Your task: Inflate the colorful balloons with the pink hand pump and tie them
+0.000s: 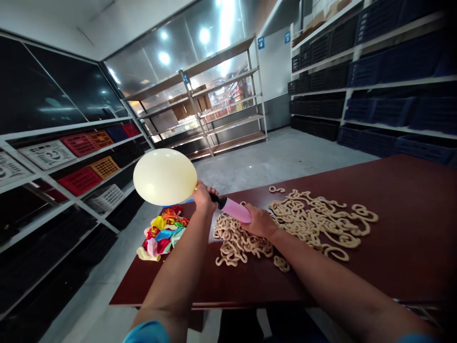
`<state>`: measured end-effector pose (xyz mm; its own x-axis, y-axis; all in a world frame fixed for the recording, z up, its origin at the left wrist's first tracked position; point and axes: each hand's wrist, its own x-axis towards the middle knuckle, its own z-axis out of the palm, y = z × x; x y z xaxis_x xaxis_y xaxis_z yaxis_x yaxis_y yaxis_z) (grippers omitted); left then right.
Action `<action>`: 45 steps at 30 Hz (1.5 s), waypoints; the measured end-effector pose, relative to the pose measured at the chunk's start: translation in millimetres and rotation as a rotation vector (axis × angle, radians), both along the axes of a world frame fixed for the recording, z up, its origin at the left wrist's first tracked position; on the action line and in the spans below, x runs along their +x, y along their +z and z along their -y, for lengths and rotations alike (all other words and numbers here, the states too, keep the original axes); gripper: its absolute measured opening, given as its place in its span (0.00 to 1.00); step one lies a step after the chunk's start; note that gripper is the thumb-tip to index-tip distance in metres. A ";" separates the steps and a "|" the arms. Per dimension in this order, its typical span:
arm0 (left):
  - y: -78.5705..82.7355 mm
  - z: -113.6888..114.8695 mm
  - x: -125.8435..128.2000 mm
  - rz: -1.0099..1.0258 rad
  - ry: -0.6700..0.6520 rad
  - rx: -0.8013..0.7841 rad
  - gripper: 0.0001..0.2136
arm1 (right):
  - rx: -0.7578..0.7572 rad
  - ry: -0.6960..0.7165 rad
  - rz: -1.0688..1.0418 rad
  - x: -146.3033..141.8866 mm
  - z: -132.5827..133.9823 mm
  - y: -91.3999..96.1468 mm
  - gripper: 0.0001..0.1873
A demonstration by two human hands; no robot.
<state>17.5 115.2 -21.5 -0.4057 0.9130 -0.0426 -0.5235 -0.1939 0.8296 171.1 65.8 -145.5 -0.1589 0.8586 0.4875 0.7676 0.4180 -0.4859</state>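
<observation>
A pale yellow balloon [164,176], round and inflated, hangs over the table's left end. My left hand [204,196] is closed around its neck, where it meets the black nozzle end [220,202] of a balloon pump. The pump's pink barrel [236,210] slants down to the right, and my right hand [257,222] grips its far end. Beneath the left forearm lies a pile of flat balloons [162,233] in several colours. Under and beside the pump are heaps of beige, rope-like coils [243,240], with a larger spread [314,219] to the right.
The dark red table [403,224] runs off to the right. Shelves with coloured crates [80,144] line the left side. A metal rack [214,126] stands beyond the table, and dark blue crates [378,112] fill shelving at the right. Grey floor [285,152] lies between.
</observation>
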 end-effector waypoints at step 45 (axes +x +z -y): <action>5.1 14.9 -78.0 0.237 0.164 0.041 0.16 | 0.042 0.089 0.198 -2.4 5.5 6.0 0.20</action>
